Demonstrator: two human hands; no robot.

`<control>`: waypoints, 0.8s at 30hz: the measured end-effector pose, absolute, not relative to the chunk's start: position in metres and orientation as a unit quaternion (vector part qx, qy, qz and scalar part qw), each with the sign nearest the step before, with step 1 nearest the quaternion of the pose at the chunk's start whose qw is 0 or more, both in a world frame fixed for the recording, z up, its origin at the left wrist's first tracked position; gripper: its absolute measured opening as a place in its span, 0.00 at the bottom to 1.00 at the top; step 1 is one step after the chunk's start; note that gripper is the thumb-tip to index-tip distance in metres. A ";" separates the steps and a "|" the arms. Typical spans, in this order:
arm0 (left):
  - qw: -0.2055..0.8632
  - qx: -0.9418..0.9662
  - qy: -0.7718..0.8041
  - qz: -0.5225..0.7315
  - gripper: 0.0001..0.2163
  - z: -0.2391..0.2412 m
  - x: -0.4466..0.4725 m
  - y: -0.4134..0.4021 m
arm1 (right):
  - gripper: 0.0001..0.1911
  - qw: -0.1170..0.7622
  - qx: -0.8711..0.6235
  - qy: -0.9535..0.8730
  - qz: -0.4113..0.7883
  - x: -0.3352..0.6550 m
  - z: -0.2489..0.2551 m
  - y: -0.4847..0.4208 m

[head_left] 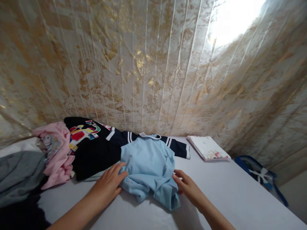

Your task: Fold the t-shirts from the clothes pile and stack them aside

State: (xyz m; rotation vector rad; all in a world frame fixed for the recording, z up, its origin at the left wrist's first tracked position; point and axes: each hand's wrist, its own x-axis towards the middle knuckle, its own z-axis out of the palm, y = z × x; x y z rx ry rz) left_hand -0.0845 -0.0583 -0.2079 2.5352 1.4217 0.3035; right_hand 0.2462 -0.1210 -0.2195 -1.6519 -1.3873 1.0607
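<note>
A short-sleeved polo shirt (148, 159) lies spread out in front of me. Its body is light blue, the sleeves are navy with white stripes, and the collar is white. The lower part is bunched in folds toward me. At its left edge my left hand (111, 179) rests palm down, fingers apart and fingertips on the cloth. On the opposite side my right hand (186, 183) has its bent fingers closed at the shirt's right edge; part of the fingertips is hidden.
To the left lie a black printed T-shirt (96, 159), a pink garment (59, 153) and a grey garment (20, 172). A folded white garment (208, 147) sits at the back right of the white surface (230, 191). A blue-edged bag (260, 175) stands beyond the right edge. Behind hangs a gold-patterned curtain (144, 70).
</note>
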 end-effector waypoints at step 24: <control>0.512 0.652 0.468 0.307 0.11 -0.194 -0.123 -0.077 | 0.19 0.525 -0.624 -0.344 0.466 0.297 -0.217 -0.142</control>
